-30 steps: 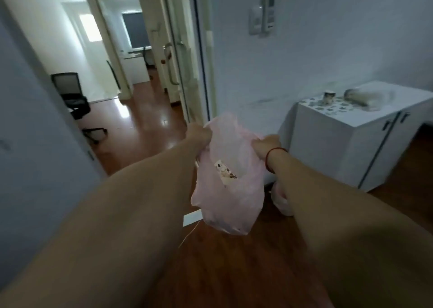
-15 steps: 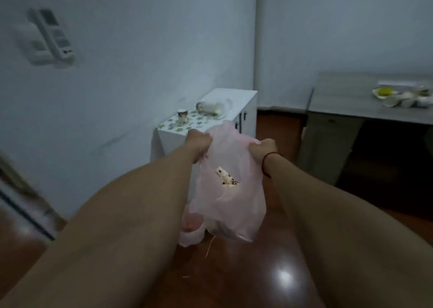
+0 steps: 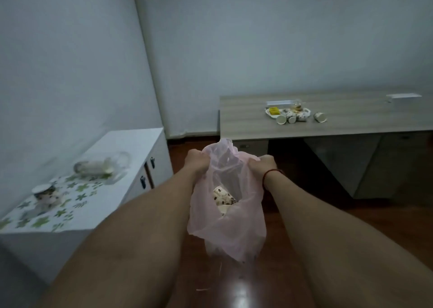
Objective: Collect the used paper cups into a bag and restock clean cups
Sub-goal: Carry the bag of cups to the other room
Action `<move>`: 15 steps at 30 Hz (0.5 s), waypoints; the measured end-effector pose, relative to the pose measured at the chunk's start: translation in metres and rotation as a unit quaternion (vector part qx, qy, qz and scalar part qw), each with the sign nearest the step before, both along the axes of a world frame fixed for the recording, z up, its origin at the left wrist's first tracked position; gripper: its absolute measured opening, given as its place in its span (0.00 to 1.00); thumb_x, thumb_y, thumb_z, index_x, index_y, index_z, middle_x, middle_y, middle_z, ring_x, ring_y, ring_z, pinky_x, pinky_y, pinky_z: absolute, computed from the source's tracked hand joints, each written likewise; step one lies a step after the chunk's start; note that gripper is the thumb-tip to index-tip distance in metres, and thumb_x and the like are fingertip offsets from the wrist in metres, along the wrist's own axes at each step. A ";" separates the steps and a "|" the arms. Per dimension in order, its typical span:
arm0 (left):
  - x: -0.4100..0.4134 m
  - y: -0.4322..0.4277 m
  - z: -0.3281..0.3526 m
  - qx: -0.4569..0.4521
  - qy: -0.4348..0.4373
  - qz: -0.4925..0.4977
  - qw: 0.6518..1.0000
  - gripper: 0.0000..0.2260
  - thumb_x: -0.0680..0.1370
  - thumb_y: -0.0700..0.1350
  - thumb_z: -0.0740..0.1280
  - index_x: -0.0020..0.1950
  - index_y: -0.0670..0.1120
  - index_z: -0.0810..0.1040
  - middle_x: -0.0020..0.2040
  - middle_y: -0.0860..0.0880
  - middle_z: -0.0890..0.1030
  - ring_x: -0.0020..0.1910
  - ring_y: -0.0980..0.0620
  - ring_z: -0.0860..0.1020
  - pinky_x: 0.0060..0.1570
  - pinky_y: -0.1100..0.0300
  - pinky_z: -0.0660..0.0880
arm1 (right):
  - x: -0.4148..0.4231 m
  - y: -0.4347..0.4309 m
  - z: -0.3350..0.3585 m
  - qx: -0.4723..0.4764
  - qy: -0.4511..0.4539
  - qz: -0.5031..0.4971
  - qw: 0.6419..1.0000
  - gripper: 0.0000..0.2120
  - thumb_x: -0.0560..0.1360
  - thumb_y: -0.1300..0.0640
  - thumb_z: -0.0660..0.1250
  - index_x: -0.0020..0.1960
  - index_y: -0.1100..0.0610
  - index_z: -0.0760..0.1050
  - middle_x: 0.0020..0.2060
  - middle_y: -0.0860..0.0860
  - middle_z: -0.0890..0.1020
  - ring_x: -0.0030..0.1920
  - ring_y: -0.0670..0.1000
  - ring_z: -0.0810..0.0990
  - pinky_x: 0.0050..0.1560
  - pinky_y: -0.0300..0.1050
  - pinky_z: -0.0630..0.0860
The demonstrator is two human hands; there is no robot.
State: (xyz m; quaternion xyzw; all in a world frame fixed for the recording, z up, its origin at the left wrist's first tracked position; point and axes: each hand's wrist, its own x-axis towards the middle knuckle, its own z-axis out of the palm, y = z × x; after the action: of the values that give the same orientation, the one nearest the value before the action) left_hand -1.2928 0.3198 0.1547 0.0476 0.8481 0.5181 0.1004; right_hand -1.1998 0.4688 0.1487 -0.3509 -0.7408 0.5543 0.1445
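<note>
I hold a thin pink plastic bag in front of me over the floor. My left hand grips its left rim and my right hand grips its right rim, keeping the mouth spread. Inside lies a spotted paper cup. Several more spotted paper cups lie tipped over on the grey desk ahead to the right, one cup a little apart. Another cup stands on the white cabinet to the left.
A clear plastic sleeve of cups lies on the cabinet beside a leaf-patterned mat. A white tray with a yellow packet sits on the desk, and a white box at its far right. Wooden floor lies between cabinet and desk.
The view has swung right, from the doorway and hall to the cabinet and then the desk. Both hands have kept hold of the bag, which stays spread.
</note>
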 end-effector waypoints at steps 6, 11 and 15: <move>-0.099 0.125 0.018 -0.025 0.032 -0.030 0.999 0.16 0.77 0.41 0.59 0.58 0.32 0.77 0.55 0.33 0.80 0.50 0.36 0.82 0.30 0.59 0.72 | -0.084 0.115 0.025 -0.009 -0.001 -0.033 0.999 0.22 0.74 0.55 0.65 0.64 0.65 0.74 0.62 0.60 0.78 0.61 0.59 0.78 0.47 0.41 0.70; -0.167 0.213 0.026 -0.033 0.038 -0.053 0.997 0.17 0.78 0.42 0.58 0.60 0.33 0.76 0.56 0.33 0.79 0.53 0.36 0.81 0.32 0.54 0.75 | -0.138 0.195 0.032 -0.008 0.005 -0.086 0.996 0.24 0.75 0.54 0.65 0.68 0.64 0.71 0.65 0.59 0.76 0.63 0.59 0.77 0.50 0.43 0.71; -0.215 0.294 0.019 -0.006 0.034 -0.098 0.995 0.15 0.77 0.42 0.60 0.55 0.32 0.78 0.55 0.30 0.79 0.45 0.37 0.81 0.30 0.61 0.68 | -0.177 0.263 0.024 -0.017 0.019 -0.125 0.992 0.20 0.76 0.55 0.65 0.65 0.64 0.73 0.61 0.59 0.78 0.59 0.58 0.79 0.45 0.40 0.69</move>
State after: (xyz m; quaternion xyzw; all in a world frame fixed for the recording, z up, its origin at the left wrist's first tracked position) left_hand -1.5075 0.6143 0.1738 0.1473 0.8454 0.4987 0.1220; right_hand -1.3772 0.7321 0.1724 -0.4323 -0.6785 0.5513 0.2207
